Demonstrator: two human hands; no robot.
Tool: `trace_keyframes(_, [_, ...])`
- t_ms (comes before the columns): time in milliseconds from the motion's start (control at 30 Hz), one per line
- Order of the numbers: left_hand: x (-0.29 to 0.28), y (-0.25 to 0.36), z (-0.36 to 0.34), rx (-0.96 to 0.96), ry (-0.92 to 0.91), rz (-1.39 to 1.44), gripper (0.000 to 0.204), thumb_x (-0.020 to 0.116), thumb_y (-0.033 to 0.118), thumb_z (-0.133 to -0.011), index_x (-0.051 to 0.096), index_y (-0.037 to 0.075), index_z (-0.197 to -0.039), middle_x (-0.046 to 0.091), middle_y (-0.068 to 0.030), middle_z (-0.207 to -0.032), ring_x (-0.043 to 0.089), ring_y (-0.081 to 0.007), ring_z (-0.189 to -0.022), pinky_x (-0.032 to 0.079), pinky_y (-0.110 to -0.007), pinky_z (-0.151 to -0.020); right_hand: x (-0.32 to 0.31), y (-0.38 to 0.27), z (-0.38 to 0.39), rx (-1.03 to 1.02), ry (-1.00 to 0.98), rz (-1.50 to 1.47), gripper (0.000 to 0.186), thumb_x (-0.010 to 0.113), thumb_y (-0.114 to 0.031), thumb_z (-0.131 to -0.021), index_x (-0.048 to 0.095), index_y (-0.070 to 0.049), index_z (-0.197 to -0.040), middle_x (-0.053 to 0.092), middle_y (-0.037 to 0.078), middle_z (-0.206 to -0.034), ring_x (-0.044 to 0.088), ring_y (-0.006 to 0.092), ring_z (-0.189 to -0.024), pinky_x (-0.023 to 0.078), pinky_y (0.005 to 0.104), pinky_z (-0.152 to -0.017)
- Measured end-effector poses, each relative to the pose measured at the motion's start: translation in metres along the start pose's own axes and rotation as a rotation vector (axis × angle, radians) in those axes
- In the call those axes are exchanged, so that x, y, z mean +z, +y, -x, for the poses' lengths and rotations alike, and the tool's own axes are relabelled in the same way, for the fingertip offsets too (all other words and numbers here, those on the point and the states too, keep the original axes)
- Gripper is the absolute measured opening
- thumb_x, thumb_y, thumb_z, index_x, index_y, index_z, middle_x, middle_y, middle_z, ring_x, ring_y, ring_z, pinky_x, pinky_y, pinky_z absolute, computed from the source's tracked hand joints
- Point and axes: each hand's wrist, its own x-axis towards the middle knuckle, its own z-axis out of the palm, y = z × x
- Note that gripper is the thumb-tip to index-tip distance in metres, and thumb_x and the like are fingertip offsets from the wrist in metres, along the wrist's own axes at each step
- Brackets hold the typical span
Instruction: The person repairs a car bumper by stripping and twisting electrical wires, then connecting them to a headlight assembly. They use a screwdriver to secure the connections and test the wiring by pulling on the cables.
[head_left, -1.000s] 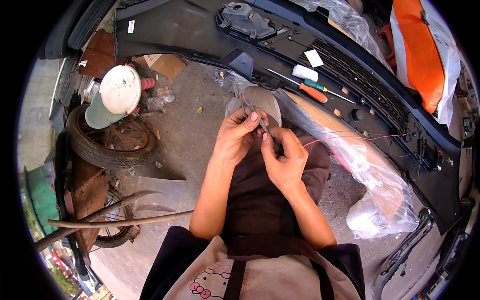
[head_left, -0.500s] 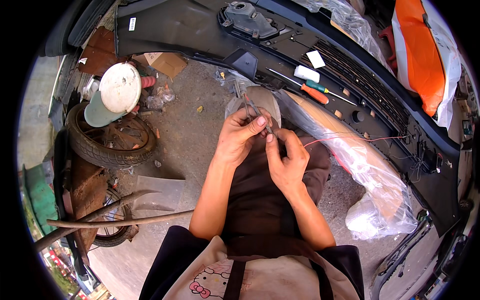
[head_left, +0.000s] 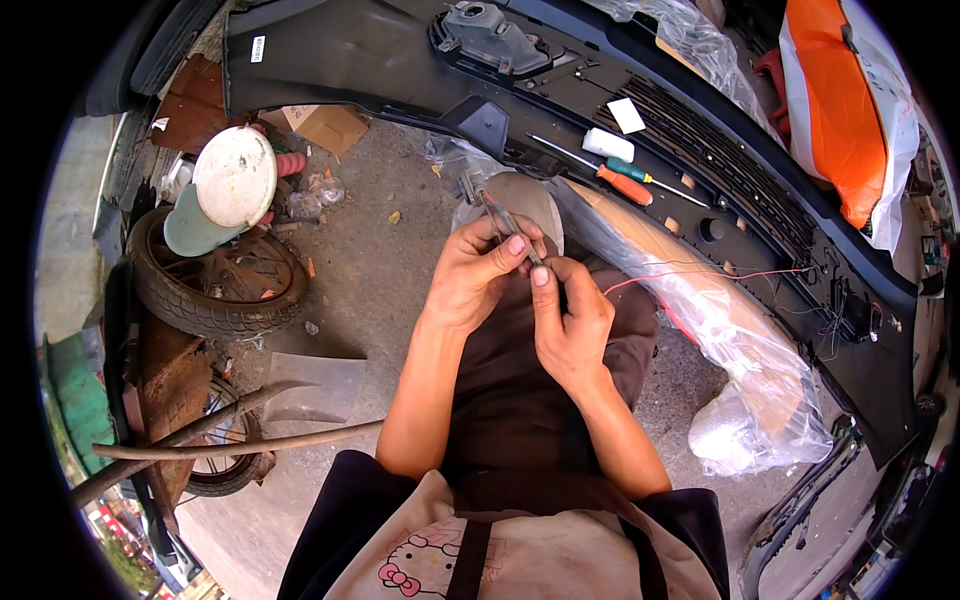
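My left hand is closed around a slim dark tool with a reddish patch, seemingly a pair of pliers. Close beside it, my right hand pinches with thumb and forefinger at the tool's lower end. A thin red wire comes out behind the right hand and stretches right to a tangle of thin wires on a black car bumper. The wire's tip is hidden in my fingers.
An orange-handled screwdriver, a green-handled screwdriver and a white roll lie on the bumper. Plastic wrap lies at the right. A wheel, a round-topped stool and a long-handled shovel are at the left.
The view has shifted slightly. Both hands stay together at the tool, with almost no change in grip.
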Motion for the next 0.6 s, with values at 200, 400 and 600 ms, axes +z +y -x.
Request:
trace_keyframes(200, [0.002, -0.003, 0.0, -0.007, 0.073, 0.062, 0.018, 0.066, 0.017, -0.089, 0.064, 0.002, -0.098, 0.062, -0.0058, -0.088, 0.055, -0.0113, -0.074, 0.045, -0.024, -0.068, -0.001, 0.0, -0.002, -0.022, 0.007, 0.021, 0.007, 0.064, -0.005, -0.087, 0.059, 0.0, -0.09, 0.065, 0.015, -0.079, 0.065, 0.0296, -0.067, 0.05, 0.0334, -0.059])
trace_keyframes(400, [0.008, 0.002, -0.002, 0.014, 0.119, 0.028, 0.018, 0.066, 0.019, -0.089, 0.064, 0.002, -0.095, 0.06, -0.0055, -0.086, 0.052, -0.0118, -0.072, 0.043, -0.024, -0.067, -0.003, 0.0, -0.003, -0.071, 0.065, 0.048, 0.01, 0.068, -0.003, -0.082, 0.06, -0.001, -0.089, 0.062, 0.012, -0.075, 0.061, 0.0266, -0.06, 0.047, 0.0326, -0.054])
trace_keyframes(600, [0.012, 0.006, -0.005, 0.007, 0.084, -0.021, 0.016, 0.067, 0.018, -0.088, 0.062, 0.003, -0.087, 0.057, -0.0051, -0.084, 0.051, -0.0119, -0.072, 0.042, -0.024, -0.066, -0.007, -0.005, -0.007, -0.029, 0.088, 0.027, 0.012, 0.069, 0.0, -0.079, 0.061, -0.002, -0.088, 0.062, 0.011, -0.075, 0.06, 0.0252, -0.06, 0.047, 0.0318, -0.054])
